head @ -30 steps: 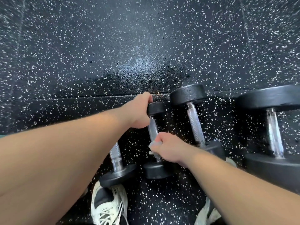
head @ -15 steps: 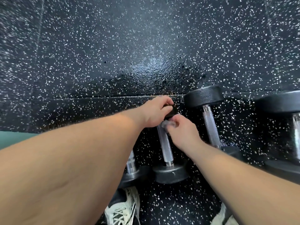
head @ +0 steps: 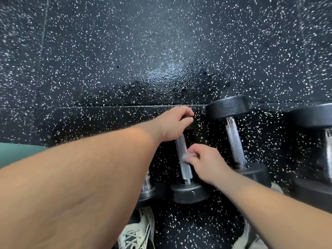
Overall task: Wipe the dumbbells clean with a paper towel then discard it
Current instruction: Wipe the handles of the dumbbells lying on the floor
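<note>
A small black dumbbell [head: 185, 169] with a knurled steel handle lies on the speckled floor, pointing away from me. My left hand [head: 172, 124] grips its far head, which is mostly hidden under my fingers. My right hand [head: 203, 160] pinches a wadded pale paper towel [head: 188, 156] against the right side of the handle, about halfway along. The near head sits bare below my right wrist.
A bigger dumbbell [head: 233, 139] lies just right of it, and a much larger one [head: 316, 155] at the right edge. Another dumbbell [head: 149, 191] is half hidden under my left forearm. My white shoes [head: 136, 232] stand below. A teal mat edge [head: 18, 151] shows at left.
My right hand slid the paper towel from the handle's far end, by my left hand, back down to its middle. The left hand kept its grip on the far head.
</note>
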`<state>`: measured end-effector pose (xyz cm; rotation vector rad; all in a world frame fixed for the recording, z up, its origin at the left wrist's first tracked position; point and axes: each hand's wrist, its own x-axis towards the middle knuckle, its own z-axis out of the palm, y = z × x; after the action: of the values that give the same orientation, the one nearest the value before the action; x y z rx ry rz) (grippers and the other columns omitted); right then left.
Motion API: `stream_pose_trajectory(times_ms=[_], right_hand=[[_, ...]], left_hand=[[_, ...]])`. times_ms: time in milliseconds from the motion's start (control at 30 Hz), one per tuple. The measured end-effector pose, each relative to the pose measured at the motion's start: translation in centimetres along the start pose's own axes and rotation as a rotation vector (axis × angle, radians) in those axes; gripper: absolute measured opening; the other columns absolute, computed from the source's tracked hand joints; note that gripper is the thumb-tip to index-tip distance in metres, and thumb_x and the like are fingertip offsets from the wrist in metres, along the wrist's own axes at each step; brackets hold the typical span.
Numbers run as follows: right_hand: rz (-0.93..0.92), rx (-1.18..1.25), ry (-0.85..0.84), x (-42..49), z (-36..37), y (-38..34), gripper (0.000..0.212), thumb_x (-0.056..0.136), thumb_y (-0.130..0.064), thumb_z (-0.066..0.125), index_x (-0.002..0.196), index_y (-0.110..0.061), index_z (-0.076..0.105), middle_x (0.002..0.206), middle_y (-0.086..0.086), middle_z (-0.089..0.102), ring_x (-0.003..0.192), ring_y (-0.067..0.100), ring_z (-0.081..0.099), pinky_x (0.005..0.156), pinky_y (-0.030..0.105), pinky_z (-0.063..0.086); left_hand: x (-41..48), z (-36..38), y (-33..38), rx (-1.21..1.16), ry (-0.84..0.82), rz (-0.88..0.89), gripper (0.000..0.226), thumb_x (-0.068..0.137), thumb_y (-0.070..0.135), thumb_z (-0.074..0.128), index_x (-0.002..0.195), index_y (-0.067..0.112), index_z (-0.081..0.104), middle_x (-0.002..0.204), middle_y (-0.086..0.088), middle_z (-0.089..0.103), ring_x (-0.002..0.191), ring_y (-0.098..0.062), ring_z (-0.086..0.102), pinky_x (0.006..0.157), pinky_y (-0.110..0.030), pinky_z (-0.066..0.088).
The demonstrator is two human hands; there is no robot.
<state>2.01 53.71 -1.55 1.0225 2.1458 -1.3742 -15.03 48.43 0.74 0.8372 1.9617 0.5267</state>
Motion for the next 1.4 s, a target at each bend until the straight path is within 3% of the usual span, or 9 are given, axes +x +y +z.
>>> stream_pose_trajectory(times_ms=[267, 367, 467, 600, 767, 1033, 1233, 1333, 1400], right_hand=[[-0.008, -0.273, -0.413, -0.2, -1.6, 1.5, 0.018, 0.085, -0.027, 0.075, 0.074, -0.026, 0.061, 0.076, -0.011, 0.064, 0.073, 0.009, 0.055, 0.073, 0.027, 0.047], [0.045, -0.073, -0.228, 1.8, -2.1, 1.2, 0.011, 0.089, -0.029, 0.067, 0.079, -0.029, 0.062, 0.067, -0.009, 0.07, 0.069, 0.012, 0.06, 0.072, 0.032, 0.052], [0.148, 0.198, 0.027, 3.6, -1.6, 1.4, 0.007, 0.089, -0.032, 0.065, 0.084, -0.027, 0.063, 0.074, -0.003, 0.073, 0.08, 0.019, 0.071, 0.085, 0.046, 0.059], [0.205, 0.47, 0.033, 5.0, -0.1, 1.0, 0.025, 0.062, -0.045, 0.076, 0.081, -0.031, 0.069, 0.082, 0.003, 0.074, 0.084, 0.027, 0.074, 0.09, 0.052, 0.058], [0.183, 0.584, 0.084, 5.1, 0.8, 0.7, 0.009, 0.068, -0.033, 0.077, 0.076, -0.031, 0.073, 0.072, 0.003, 0.072, 0.075, 0.022, 0.066, 0.096, 0.057, 0.053], [0.14, 0.333, -0.049, 3.0, -0.2, 1.9, 0.017, 0.078, -0.021, 0.083, 0.072, -0.03, 0.071, 0.077, 0.002, 0.068, 0.076, 0.018, 0.061, 0.081, 0.04, 0.052], [0.129, 0.065, -0.316, 1.2, -0.9, 3.3, 0.023, 0.079, -0.016, 0.083, 0.069, -0.024, 0.064, 0.073, -0.008, 0.064, 0.067, 0.008, 0.056, 0.067, 0.025, 0.045], [0.097, -0.181, -0.44, 1.4, -1.0, 2.2, 0.024, 0.086, -0.017, 0.074, 0.074, -0.025, 0.054, 0.068, -0.012, 0.062, 0.062, -0.001, 0.052, 0.057, 0.015, 0.037], [0.101, -0.152, -0.368, 1.6, -0.8, 1.8, 0.017, 0.088, -0.019, 0.064, 0.074, -0.022, 0.054, 0.068, -0.006, 0.068, 0.066, 0.007, 0.058, 0.064, 0.022, 0.046]], left_hand=[[-0.1, 0.0, 0.0, -0.027, -0.004, -0.016, 0.029, 0.103, 0.028, 0.048, 0.131, 0.023, 0.056, 0.119, 0.004, 0.057, 0.1, -0.011, 0.05, 0.08, -0.018, 0.031], [-0.1, 0.0, 0.1, -0.04, -0.008, -0.019, 0.03, 0.104, 0.028, 0.047, 0.132, 0.022, 0.055, 0.119, 0.005, 0.057, 0.101, -0.011, 0.05, 0.078, -0.017, 0.031], [-0.3, 0.0, 0.3, -0.052, -0.008, -0.021, 0.03, 0.104, 0.027, 0.047, 0.133, 0.021, 0.055, 0.116, 0.005, 0.057, 0.1, -0.011, 0.051, 0.073, -0.016, 0.03], [-0.3, 0.1, 0.3, -0.057, 0.005, -0.021, 0.029, 0.104, 0.025, 0.048, 0.131, 0.02, 0.056, 0.116, 0.004, 0.058, 0.099, -0.01, 0.051, 0.073, -0.015, 0.03], [-0.3, 0.0, 0.3, -0.05, 0.015, -0.003, 0.028, 0.104, 0.024, 0.048, 0.13, 0.019, 0.057, 0.111, 0.006, 0.057, 0.095, -0.01, 0.05, 0.071, -0.014, 0.029], [-0.4, -0.2, 0.3, -0.039, 0.017, 0.012, 0.028, 0.104, 0.026, 0.048, 0.13, 0.02, 0.056, 0.103, 0.009, 0.055, 0.076, 0.003, 0.047, 0.06, 0.004, 0.03], [-0.3, -0.1, 0.1, -0.064, 0.008, -0.013, 0.025, 0.104, 0.028, 0.048, 0.127, 0.024, 0.056, 0.087, 0.018, 0.052, 0.073, 0.006, 0.047, 0.057, 0.002, 0.031], [-0.3, 0.0, 0.1, -0.07, 0.004, -0.015, 0.025, 0.103, 0.028, 0.049, 0.127, 0.025, 0.057, 0.088, 0.018, 0.053, 0.072, 0.005, 0.047, 0.057, 0.001, 0.031], [-0.3, 0.0, 0.0, -0.072, 0.008, -0.015, 0.025, 0.103, 0.029, 0.049, 0.127, 0.025, 0.057, 0.09, 0.017, 0.054, 0.074, 0.006, 0.048, 0.058, 0.002, 0.031]])
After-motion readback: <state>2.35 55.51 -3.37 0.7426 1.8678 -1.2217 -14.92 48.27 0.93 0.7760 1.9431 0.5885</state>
